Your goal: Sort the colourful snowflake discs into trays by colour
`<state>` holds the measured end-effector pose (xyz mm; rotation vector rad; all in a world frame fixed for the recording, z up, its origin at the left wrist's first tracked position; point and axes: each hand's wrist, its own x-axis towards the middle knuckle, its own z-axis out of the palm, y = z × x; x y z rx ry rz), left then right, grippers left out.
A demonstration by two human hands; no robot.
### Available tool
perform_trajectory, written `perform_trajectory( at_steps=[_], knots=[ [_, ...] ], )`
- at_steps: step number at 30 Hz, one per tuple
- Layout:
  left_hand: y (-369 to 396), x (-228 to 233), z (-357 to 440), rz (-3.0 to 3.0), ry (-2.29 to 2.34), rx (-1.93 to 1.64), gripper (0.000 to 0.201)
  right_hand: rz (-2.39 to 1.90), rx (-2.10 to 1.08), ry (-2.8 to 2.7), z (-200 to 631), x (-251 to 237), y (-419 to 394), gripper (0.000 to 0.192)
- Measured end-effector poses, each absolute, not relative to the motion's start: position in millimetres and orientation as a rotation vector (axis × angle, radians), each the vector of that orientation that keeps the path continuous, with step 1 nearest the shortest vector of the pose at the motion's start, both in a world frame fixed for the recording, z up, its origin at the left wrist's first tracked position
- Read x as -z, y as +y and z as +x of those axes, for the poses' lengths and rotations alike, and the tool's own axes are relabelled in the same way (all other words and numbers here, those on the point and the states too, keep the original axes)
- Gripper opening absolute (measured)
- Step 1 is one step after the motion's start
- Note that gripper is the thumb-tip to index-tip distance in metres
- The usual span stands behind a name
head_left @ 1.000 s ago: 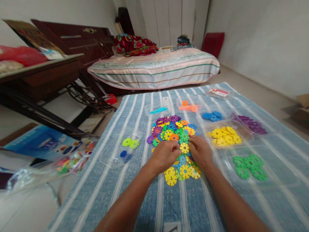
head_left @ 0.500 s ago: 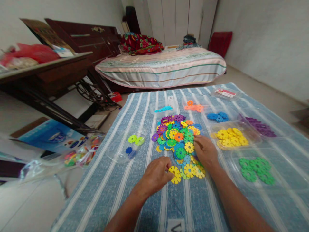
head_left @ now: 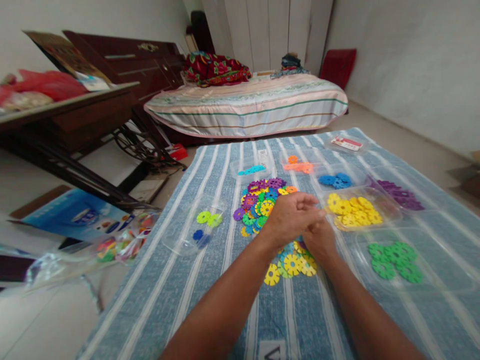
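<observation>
My left hand point(head_left: 294, 215) reaches across the pile with its fingers stretched out and apart, pointing right. Just beyond its fingertips, a yellow notched disc point(head_left: 332, 202) shows at the left side of the clear tray of yellow discs point(head_left: 393, 220). My right hand point(head_left: 320, 242) is low at the pile's right side, partly behind the left one, which hides its fingers. Beneath both hands spreads the mixed pile of coloured notched plastic discs point(head_left: 266, 207). A separate yellow disc point(head_left: 272, 274) lies at the pile's near edge.
Clear trays hold green discs point(head_left: 393, 260), purple discs point(head_left: 401, 195), blue discs point(head_left: 335, 180), orange discs point(head_left: 299, 167) and light-blue discs point(head_left: 251, 170). On the left, another tray point(head_left: 176, 242) has lime and dark-blue discs. A lidded box point(head_left: 345, 143) is at the far right of the striped cloth point(head_left: 202, 300).
My left hand has moved from the pile's near left edge up and right, across my right hand, and its fingers have spread. A yellow disc now shows at the yellow tray's left side.
</observation>
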<state>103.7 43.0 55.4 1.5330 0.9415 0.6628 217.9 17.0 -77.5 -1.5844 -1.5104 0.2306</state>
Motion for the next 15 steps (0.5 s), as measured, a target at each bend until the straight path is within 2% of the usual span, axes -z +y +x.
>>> perform_trajectory(
  at_steps=[3, 10, 15],
  knots=[
    [42, -58, 103, 1.765, 1.022, -0.659, 0.013, -1.632, -0.215, -1.533, 218, 77, 17, 0.024],
    [9, -30, 27, 2.301, 1.330, 0.082, 0.011, -1.546, -0.131, -1.523, 218, 79, 19, 0.021],
    [-12, -13, 10, 2.371, 1.387, 0.236, 0.018, -1.555, -0.141, -1.525, 219, 81, 19, 0.022]
  ],
)
